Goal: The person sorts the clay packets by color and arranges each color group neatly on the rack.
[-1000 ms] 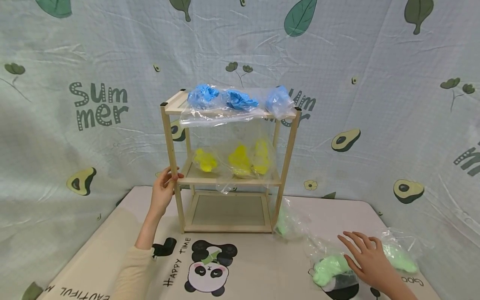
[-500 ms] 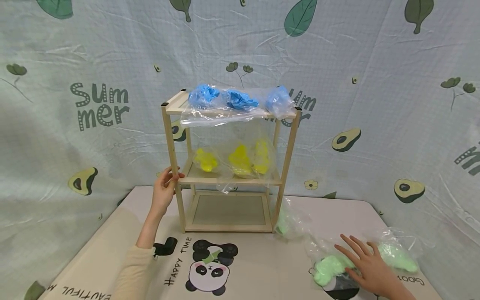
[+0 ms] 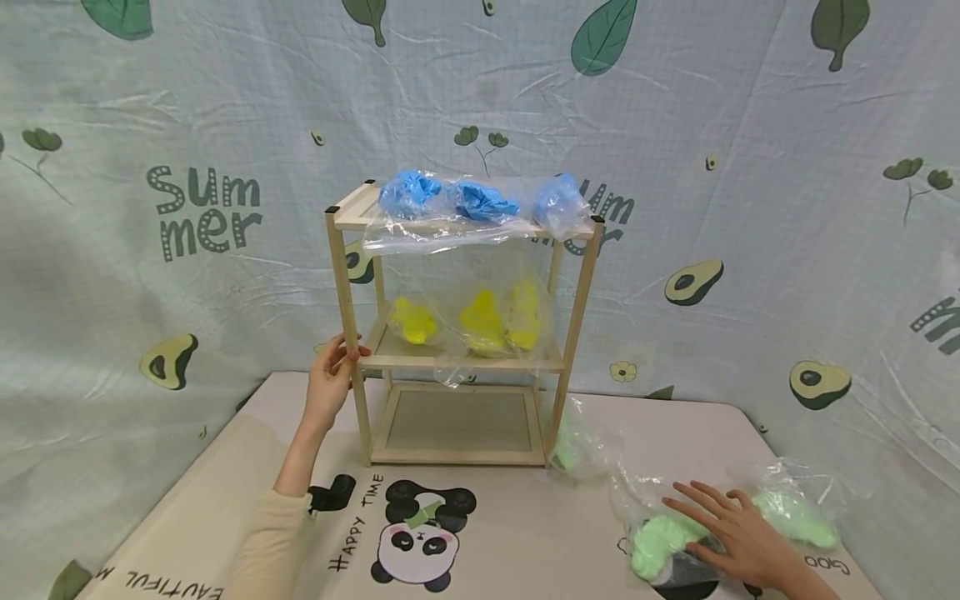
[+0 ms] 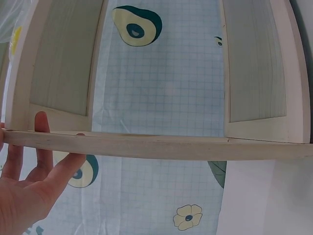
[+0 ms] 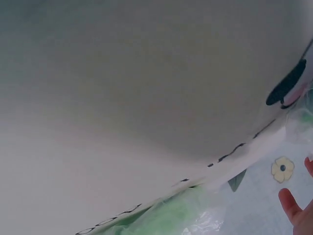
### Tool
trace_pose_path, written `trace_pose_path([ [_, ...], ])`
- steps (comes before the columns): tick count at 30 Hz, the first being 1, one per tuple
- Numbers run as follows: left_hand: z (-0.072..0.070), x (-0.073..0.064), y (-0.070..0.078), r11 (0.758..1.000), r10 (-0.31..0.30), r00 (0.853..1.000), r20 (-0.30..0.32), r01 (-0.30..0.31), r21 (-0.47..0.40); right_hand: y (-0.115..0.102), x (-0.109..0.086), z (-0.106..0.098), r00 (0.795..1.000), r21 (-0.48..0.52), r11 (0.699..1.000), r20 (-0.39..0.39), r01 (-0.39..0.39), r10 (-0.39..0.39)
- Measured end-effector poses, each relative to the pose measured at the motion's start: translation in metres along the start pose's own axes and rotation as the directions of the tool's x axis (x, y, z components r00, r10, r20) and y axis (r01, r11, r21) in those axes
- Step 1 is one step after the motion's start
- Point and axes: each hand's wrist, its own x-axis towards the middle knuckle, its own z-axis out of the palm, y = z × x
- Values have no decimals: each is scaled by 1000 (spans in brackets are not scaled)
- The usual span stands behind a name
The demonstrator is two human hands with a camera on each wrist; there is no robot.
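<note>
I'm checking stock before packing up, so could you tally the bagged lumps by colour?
Blue lumps, on top of the rack: 3
Yellow lumps, on the rack's middle shelf: 3
Green lumps, on the table: 3
Total: 9

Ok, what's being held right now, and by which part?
The left hand holds the wooden rack by its front left post, around middle shelf height. The right hand, fingers extended, appears to grip nothing.
</note>
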Motion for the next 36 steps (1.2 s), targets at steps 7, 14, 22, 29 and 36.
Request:
trace_pose_path([
  [7, 0, 0, 0, 1000, -5, 1000, -2, 5, 16, -4, -4, 1, 999, -18, 1000, 49, 12, -11],
  [14, 1, 0, -1, 1000, -7, 1000, 4, 7, 8, -9, -6, 2, 995, -27, 1000, 104, -5, 7],
  [22, 0, 0, 0, 1000, -19, 1000, 8, 19, 8, -11, -4, 0, 994, 54, 998, 101, 37, -42],
  [29, 0, 0, 1, 1000, -5, 1000, 4, 5, 17, -10, -3, 2, 993, 82, 990, 20, 116, -118],
  [36, 0, 0, 1, 1000, -9, 1000, 5, 9, 10, -14, -3, 0, 989, 90, 985, 27, 145, -148],
])
